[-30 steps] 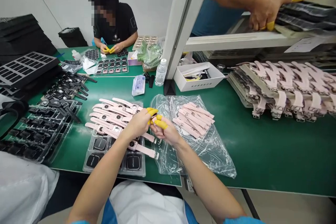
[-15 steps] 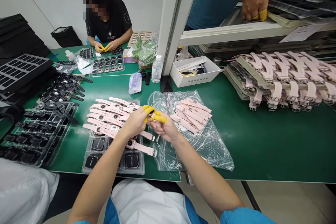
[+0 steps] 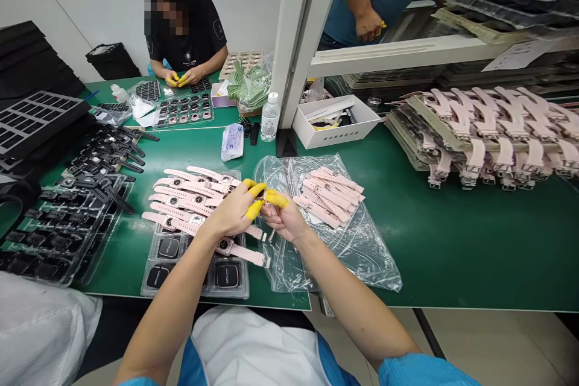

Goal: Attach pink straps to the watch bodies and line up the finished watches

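Note:
My left hand (image 3: 233, 211) and my right hand (image 3: 284, 215) meet above the table, yellow covers on their fingertips. Between them is a small smartwatch (image 3: 260, 195), its dark edge showing; the fingers hide most of it. The left fingers pinch its case, while the right thumb and fingers close on its pink watch strap, largely hidden. Just left, pink-strapped watches (image 3: 199, 199) lie in rows across a clear tray (image 3: 242, 289) with black square inserts (image 3: 227, 276). To the right, a pile of loose pink straps (image 3: 332, 193) rests on a clear plastic bag (image 3: 371, 259).
Black watches (image 3: 58, 241) fill trays at left. A water bottle (image 3: 270, 117), tissue pack (image 3: 232, 142) and white box (image 3: 337, 123) stand near the post (image 3: 296, 42). Stacked trays with pink straps (image 3: 493, 132) are at right. A co-worker (image 3: 187, 36) sits opposite; another (image 3: 380, 0) stands behind the frame.
My left fingers have shifted around the watch, one yellow fingertip now lower and more exposed. The standing co-worker's hand has left the tray stack and moved left and down.

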Tool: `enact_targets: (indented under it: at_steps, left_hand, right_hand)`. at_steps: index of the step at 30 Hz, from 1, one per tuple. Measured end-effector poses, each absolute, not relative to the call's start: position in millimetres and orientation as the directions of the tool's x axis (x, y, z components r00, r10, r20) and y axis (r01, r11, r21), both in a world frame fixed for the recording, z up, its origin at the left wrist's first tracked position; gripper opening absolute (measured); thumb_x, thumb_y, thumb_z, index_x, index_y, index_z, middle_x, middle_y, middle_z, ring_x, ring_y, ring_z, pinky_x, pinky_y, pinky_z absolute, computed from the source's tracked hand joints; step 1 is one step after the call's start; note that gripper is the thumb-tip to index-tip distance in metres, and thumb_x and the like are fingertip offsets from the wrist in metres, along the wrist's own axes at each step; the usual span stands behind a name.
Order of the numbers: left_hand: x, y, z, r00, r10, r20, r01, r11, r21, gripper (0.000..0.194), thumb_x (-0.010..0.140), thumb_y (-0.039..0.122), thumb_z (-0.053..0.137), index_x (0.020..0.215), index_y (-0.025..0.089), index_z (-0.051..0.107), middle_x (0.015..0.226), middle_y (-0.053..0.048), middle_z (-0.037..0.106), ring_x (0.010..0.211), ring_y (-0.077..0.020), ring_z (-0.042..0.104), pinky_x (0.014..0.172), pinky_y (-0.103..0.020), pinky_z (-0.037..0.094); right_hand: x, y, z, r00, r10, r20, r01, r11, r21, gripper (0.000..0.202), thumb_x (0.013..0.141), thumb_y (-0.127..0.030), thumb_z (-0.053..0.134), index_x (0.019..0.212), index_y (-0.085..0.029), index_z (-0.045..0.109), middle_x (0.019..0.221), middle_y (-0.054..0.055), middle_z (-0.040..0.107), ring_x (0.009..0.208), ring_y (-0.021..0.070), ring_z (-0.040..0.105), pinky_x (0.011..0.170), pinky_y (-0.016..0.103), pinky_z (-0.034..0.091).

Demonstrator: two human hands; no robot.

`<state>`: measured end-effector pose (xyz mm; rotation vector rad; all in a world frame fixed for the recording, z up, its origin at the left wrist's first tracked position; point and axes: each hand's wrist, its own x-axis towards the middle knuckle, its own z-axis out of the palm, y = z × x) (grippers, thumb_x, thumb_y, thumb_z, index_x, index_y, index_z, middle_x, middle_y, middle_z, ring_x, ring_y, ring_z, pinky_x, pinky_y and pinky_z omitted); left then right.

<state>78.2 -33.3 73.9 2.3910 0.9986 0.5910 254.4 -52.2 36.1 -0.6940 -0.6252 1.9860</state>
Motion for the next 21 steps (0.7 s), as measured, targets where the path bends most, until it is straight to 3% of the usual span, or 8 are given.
enact_targets:
  at_steps: [6, 8, 12, 15, 18, 21]
  left_hand:
    - [81.1, -36.1, 73.5, 0.656, 0.741, 0.144, 0.663, -0.656, 0.361, 0.028, 0.097, 0.022, 0.050, 0.118, 0.013, 0.067, 0.107, -0.014, 0.059, 0.108, -0.0301, 0.058, 0.098, -0.047, 0.055]
    - [81.5, -36.9, 73.6, 0.655, 0.747, 0.114, 0.680, -0.649, 0.341, 0.024, 0.097, 0.021, 0.050, 0.112, 0.013, 0.067, 0.106, -0.015, 0.060, 0.106, -0.0306, 0.059, 0.095, -0.047, 0.056]
    - [78.6, -36.4, 75.5, 0.640, 0.757, 0.133, 0.618, -0.610, 0.497, 0.030, 0.102, 0.023, 0.043, 0.122, 0.015, 0.064, 0.111, -0.012, 0.063, 0.103, -0.0258, 0.062, 0.094, -0.042, 0.057]
    - [76.5, -35.8, 75.1, 0.577, 0.796, 0.180, 0.563, -0.548, 0.618, 0.033, 0.103, 0.028, 0.050, 0.133, 0.017, 0.059, 0.119, -0.012, 0.066, 0.107, -0.0248, 0.065, 0.094, -0.040, 0.056]
    - [79.4, -36.7, 71.5, 0.451, 0.853, 0.262, 0.482, -0.480, 0.733, 0.023, 0.101, 0.032, 0.058, 0.119, 0.019, 0.064, 0.113, -0.011, 0.069, 0.104, -0.0246, 0.066, 0.093, -0.039, 0.055]
    - [85.6, -37.0, 66.5, 0.340, 0.888, 0.309, 0.284, -0.411, 0.866, 0.019, 0.099, 0.036, 0.063, 0.108, 0.019, 0.066, 0.109, -0.010, 0.070, 0.105, -0.0239, 0.066, 0.094, -0.039, 0.056]
  right_hand:
    - [253.8, -52.4, 29.5, -0.413, 0.851, -0.324, -0.503, -0.509, -0.698, 0.035, 0.074, -0.038, 0.082, 0.077, -0.020, 0.052, 0.055, -0.006, 0.054, 0.039, 0.0012, 0.022, 0.033, 0.012, 0.010]
    - [253.7, -52.9, 28.2, -0.406, 0.851, -0.333, -0.479, -0.509, -0.715, 0.037, 0.072, -0.038, 0.083, 0.074, -0.020, 0.051, 0.055, -0.005, 0.053, 0.039, 0.0010, 0.022, 0.034, 0.012, 0.010]
    - [254.8, -53.8, 28.3, -0.424, 0.859, -0.287, -0.489, -0.484, -0.726, 0.034, 0.076, -0.040, 0.083, 0.079, -0.020, 0.055, 0.056, -0.005, 0.054, 0.039, 0.0019, 0.021, 0.034, 0.014, 0.009]
    - [256.1, -54.6, 31.5, -0.410, 0.882, -0.233, -0.516, -0.435, -0.738, 0.039, 0.079, -0.050, 0.081, 0.079, -0.020, 0.057, 0.059, -0.002, 0.057, 0.041, 0.0053, 0.031, 0.035, 0.017, 0.020]
    - [256.6, -56.3, 35.8, -0.402, 0.897, -0.182, -0.507, -0.384, -0.771, 0.048, 0.083, -0.064, 0.077, 0.075, -0.022, 0.055, 0.059, -0.001, 0.054, 0.046, 0.0105, 0.043, 0.041, 0.023, 0.037]
    - [257.6, -58.4, 37.6, -0.474, 0.862, -0.180, -0.472, -0.421, -0.775, 0.053, 0.084, -0.067, 0.076, 0.072, -0.023, 0.050, 0.056, -0.005, 0.042, 0.044, 0.0097, 0.035, 0.040, 0.024, 0.033]
